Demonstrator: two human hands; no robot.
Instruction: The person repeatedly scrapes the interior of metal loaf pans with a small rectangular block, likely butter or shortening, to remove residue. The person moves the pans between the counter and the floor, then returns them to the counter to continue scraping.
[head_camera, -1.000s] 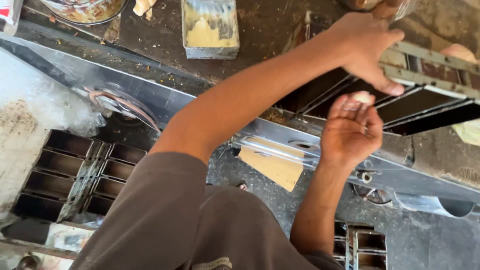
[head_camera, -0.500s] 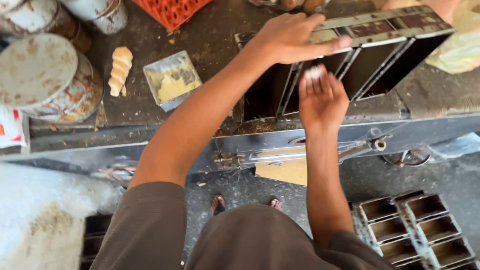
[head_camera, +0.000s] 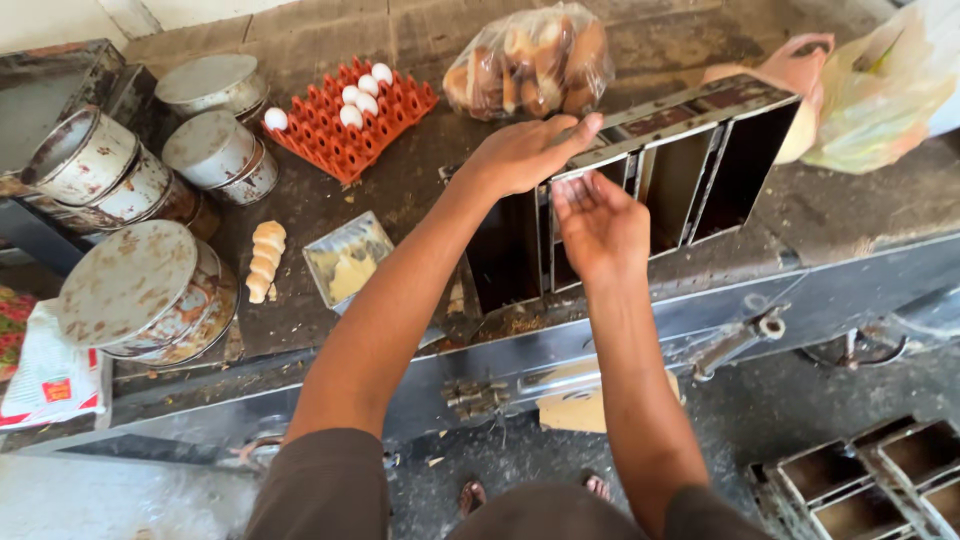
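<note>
The hands (head_camera: 560, 190) have shifted leftward along the tilted loaf tins (head_camera: 680, 160).

Single head view, steeply down, close over worktop (head_camera: 300, 215).

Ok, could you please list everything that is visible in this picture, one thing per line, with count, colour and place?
loaf tin set: one joined set, dark metal, lying on its side at the bench's right
egg tray: one, orange, far middle of the bench
eggs: five, white, in the tray
bag of bread rolls: one, clear plastic, far edge
round tins: several, rusty grey, at the left
twisted dough piece: one, pale, beside the tins
small tray of yellow fat: one, left of the left arm
plastic bags: pink and pale, far right
more loaf tins: on the floor, lower right
left hand: on the tin set's top edge
right hand: at a tin's open mouth
</note>
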